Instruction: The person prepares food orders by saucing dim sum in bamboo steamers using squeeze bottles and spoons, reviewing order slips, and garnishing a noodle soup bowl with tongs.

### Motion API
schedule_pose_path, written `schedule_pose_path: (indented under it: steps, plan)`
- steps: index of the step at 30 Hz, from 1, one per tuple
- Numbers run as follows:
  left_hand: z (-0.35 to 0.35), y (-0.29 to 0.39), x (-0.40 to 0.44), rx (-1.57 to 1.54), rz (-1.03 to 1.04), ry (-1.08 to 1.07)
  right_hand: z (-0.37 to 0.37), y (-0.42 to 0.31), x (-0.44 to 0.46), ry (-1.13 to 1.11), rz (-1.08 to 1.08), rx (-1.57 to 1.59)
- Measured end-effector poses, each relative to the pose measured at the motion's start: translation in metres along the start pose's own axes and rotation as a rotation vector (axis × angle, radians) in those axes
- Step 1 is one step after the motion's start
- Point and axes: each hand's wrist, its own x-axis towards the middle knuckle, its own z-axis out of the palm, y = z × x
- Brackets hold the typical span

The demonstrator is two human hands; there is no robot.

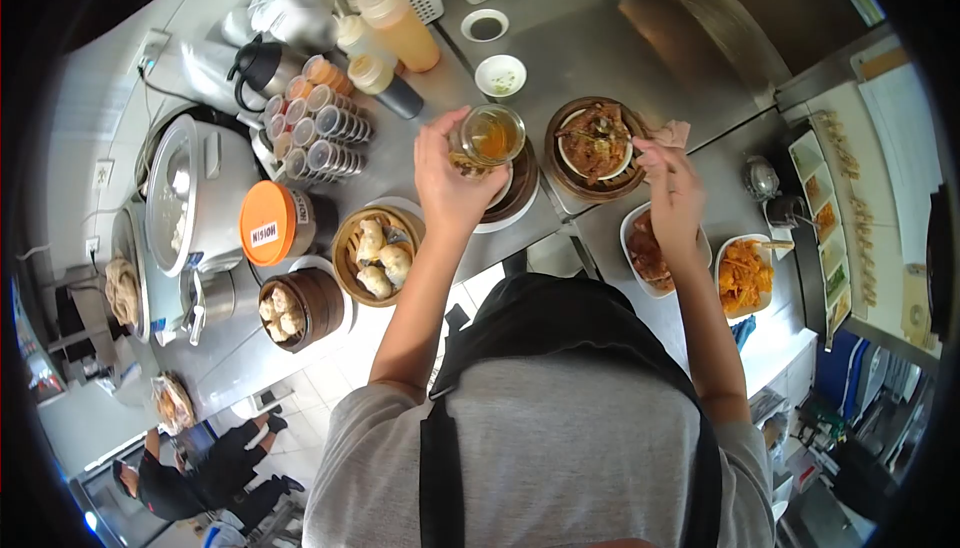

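My left hand is wrapped round a small glass jar of amber liquid. It is held above a dark bamboo steamer base on a white plate, partly hidden by the hand. To its right stands a bamboo steamer holding a bowl of browned, sauced meat pieces. My right hand is at that steamer's right rim, its fingertips pinched together near the food. What they hold, if anything, is too small to tell. A pinkish crumpled piece lies just beyond those fingers.
Steamers of dumplings and buns stand left, beside an orange-lidded tub. Sauce bottles, lidded cups and small bowls sit farther back. Right are trays of meat and orange shreds. Another person stands at lower left.
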Motion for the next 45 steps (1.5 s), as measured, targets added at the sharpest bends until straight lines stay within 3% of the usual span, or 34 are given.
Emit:
schedule_pose_path:
  steps: [2, 5, 8, 15, 19, 23, 26, 29, 41, 45]
  plan:
    - [-0.007, 0.002, -0.007, 0.033, -0.005, 0.004, -0.001, -0.035, 0.006, -0.053, 0.101, 0.153]
    - [-0.015, 0.004, -0.014, 0.147, 0.041, -0.015, 0.021, -0.076, 0.017, -0.279, -0.018, 0.161]
    - [-0.021, 0.005, -0.022, 0.149, 0.07, -0.028, 0.069, -0.065, 0.023, -0.415, -0.385, -0.034]
    - [-0.042, -0.009, -0.035, 0.218, -0.013, 0.0, 0.106, -0.047, 0.008, -0.451, 0.503, 0.584]
    - [-0.059, -0.023, -0.037, 0.264, -0.048, 0.067, 0.103, -0.05, 0.007, -0.242, 0.694, 0.82]
    - [-0.08, -0.036, -0.038, 0.308, -0.098, 0.139, 0.096, -0.054, 0.003, -0.31, 0.422, 0.471]
    - [-0.094, -0.044, -0.038, 0.35, -0.119, 0.186, 0.092, -0.062, 0.001, -0.395, -0.044, 0.139]
    - [-0.105, -0.043, -0.037, 0.354, -0.139, 0.206, 0.099, -0.054, 0.003, -0.376, -0.333, 0.014]
    - [-0.108, -0.027, -0.043, 0.313, -0.172, 0.232, 0.117, -0.031, -0.014, -0.389, -0.309, 0.071]
    - [-0.092, -0.014, -0.045, 0.236, -0.137, 0.164, 0.098, -0.05, -0.017, -0.213, 0.08, 0.41]
